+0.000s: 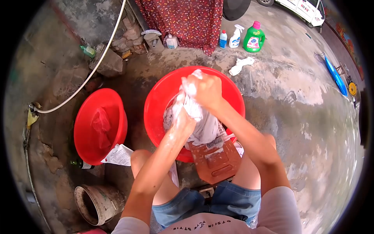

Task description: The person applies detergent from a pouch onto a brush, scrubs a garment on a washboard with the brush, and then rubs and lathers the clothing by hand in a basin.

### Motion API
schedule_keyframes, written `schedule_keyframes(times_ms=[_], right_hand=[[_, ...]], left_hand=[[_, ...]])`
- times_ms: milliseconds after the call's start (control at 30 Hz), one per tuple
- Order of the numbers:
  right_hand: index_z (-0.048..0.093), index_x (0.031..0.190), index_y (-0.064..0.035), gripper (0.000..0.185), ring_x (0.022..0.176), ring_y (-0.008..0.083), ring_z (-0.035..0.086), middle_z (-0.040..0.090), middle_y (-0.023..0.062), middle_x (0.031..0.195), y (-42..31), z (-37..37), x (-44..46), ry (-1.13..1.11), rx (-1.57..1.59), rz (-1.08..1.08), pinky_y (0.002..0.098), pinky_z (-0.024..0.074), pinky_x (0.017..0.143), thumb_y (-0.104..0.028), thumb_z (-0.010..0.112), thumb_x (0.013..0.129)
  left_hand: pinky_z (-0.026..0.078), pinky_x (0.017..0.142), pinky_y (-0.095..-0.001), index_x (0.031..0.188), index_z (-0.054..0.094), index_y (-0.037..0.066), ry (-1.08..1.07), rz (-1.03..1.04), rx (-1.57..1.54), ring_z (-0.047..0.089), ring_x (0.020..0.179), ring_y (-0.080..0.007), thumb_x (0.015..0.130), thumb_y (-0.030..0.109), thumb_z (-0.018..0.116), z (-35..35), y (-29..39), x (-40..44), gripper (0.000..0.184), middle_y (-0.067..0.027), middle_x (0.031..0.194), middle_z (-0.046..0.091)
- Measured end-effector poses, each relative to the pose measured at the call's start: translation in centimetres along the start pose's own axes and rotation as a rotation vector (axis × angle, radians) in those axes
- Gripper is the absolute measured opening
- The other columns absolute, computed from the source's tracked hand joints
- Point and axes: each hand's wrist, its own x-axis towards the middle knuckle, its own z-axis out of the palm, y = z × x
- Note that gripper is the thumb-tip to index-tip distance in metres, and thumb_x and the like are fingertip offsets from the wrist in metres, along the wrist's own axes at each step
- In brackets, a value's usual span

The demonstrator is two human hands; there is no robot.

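Note:
A large red basin (157, 93) stands between and beyond my knees. A brown washboard (218, 162) leans out of its near side. Whitish wet cloth (206, 126) hangs from my hands over the board's upper end and into the basin. My left hand (183, 120) is closed round the cloth, with suds on the wrist and forearm. Above it and to the right, my right hand (204, 89) grips a bunched part of the same cloth, with white foam on its knuckles.
At the left is a smaller red basin (83, 124) with red cloth (101, 126). A dirty bucket (103, 204) lies below it. Beyond stand a green detergent bottle (253, 41), a spray bottle (235, 38) and a blue bottle (223, 40). A white sock-like cloth (240, 65) lies nearby. A hose (99, 62) curves left.

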Motion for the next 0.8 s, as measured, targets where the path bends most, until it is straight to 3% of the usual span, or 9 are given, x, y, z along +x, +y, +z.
schedule_keyframes(times_ms=[67, 200, 300, 333, 367, 467, 567, 667, 800], right_hand=[[0.056, 0.105, -0.0014, 0.033, 0.079, 0.0316, 0.06, 0.061, 0.0162, 0.092, -0.4, -0.8, 0.4, -0.102, 0.057, 0.104, 0.0428, 0.0486, 0.066, -0.02, 0.055, 0.078], [0.059, 0.071, -0.0106, 0.008, 0.059, 0.0253, 0.058, 0.058, 0.0129, 0.065, -0.9, 1.6, -0.8, 0.508, 0.182, -0.399, 0.0354, 0.0491, 0.057, -0.018, 0.06, 0.068], [0.058, 0.07, -0.0147, 0.005, 0.051, 0.0198, 0.057, 0.055, 0.0031, 0.056, 3.9, 3.9, 1.4, 0.451, -0.099, 0.256, 0.035, 0.0442, 0.045, -0.02, 0.056, 0.069], [0.057, 0.068, -0.0148, 0.008, 0.05, 0.0203, 0.057, 0.054, 0.0036, 0.055, 2.3, 0.1, 0.7, 0.37, -0.168, -0.014, 0.0368, 0.0431, 0.043, -0.021, 0.055, 0.072], [0.058, 0.069, -0.0154, 0.008, 0.051, 0.0203, 0.056, 0.053, 0.0038, 0.055, -1.3, -1.2, 0.0, 0.428, -0.111, -0.094, 0.0355, 0.0439, 0.046, -0.021, 0.055, 0.074], [0.058, 0.068, -0.0118, 0.012, 0.053, 0.0236, 0.056, 0.054, 0.0066, 0.057, -0.9, -0.7, 0.1, 0.257, -0.1, -0.016, 0.0371, 0.0457, 0.051, -0.023, 0.057, 0.071], [0.058, 0.067, -0.0071, 0.02, 0.056, 0.0283, 0.059, 0.057, 0.0102, 0.059, 2.5, 3.9, 0.0, 0.201, -0.044, 0.291, 0.0396, 0.047, 0.054, -0.027, 0.06, 0.065], [0.059, 0.066, -0.0067, 0.02, 0.056, 0.0298, 0.058, 0.057, 0.0114, 0.059, -1.2, 3.0, -1.9, 0.423, 0.062, -0.01, 0.0376, 0.0469, 0.054, -0.027, 0.059, 0.069], [0.06, 0.075, -0.0047, 0.02, 0.065, 0.0329, 0.06, 0.059, 0.023, 0.08, 1.1, 0.5, -1.7, 0.023, 0.203, -0.013, 0.0417, 0.0498, 0.064, -0.023, 0.06, 0.068]], left_hand=[[0.043, 0.08, -0.0262, 0.097, 0.054, 0.014, -0.392, 0.063, -0.041, 0.053, 0.089, -0.0146, 0.092, 0.035, 0.04, -4.3, -0.5, 2.7, 0.026, -0.0025, 0.09, 0.055], [0.043, 0.086, -0.0349, 0.112, 0.049, 0.007, -0.056, 0.116, 0.049, 0.053, 0.097, -0.0196, 0.091, 0.025, 0.037, -6.7, -0.2, 2.6, 0.031, -0.0082, 0.104, 0.055], [0.047, 0.078, -0.0285, 0.111, 0.051, 0.007, -0.102, -0.011, -0.031, 0.057, 0.089, -0.0183, 0.091, 0.027, 0.04, -1.6, 0.1, 0.0, 0.031, -0.0068, 0.098, 0.059], [0.047, 0.076, -0.0289, 0.109, 0.052, 0.008, -0.082, 0.075, 0.043, 0.057, 0.089, -0.0188, 0.09, 0.028, 0.041, -1.1, 0.0, 0.0, 0.03, -0.0066, 0.095, 0.059], [0.048, 0.074, -0.0291, 0.109, 0.052, 0.008, -0.565, -0.057, -0.117, 0.057, 0.088, -0.0189, 0.089, 0.029, 0.042, -3.4, 0.3, 2.4, 0.03, -0.0065, 0.094, 0.059], [0.048, 0.074, -0.0293, 0.11, 0.05, 0.009, -0.927, -0.257, -0.156, 0.057, 0.087, -0.0176, 0.09, 0.029, 0.041, -7.5, -0.6, 7.1, 0.03, -0.0074, 0.099, 0.058], [0.048, 0.071, -0.0289, 0.112, 0.05, 0.009, 0.078, -0.016, -0.02, 0.057, 0.085, -0.0149, 0.092, 0.028, 0.036, 0.1, -0.9, -0.5, 0.031, -0.0097, 0.1, 0.058], [0.046, 0.073, -0.0318, 0.111, 0.049, 0.011, -0.278, -0.192, -0.386, 0.055, 0.087, -0.0158, 0.092, 0.028, 0.038, -9.1, -1.0, 4.7, 0.028, -0.0074, 0.099, 0.056], [0.032, 0.094, -0.0354, 0.127, 0.036, 0.015, -0.2, -0.09, 0.034, 0.041, 0.112, -0.0167, 0.089, 0.029, 0.047, -6.4, -0.7, 2.6, 0.042, -0.009, 0.123, 0.043]])
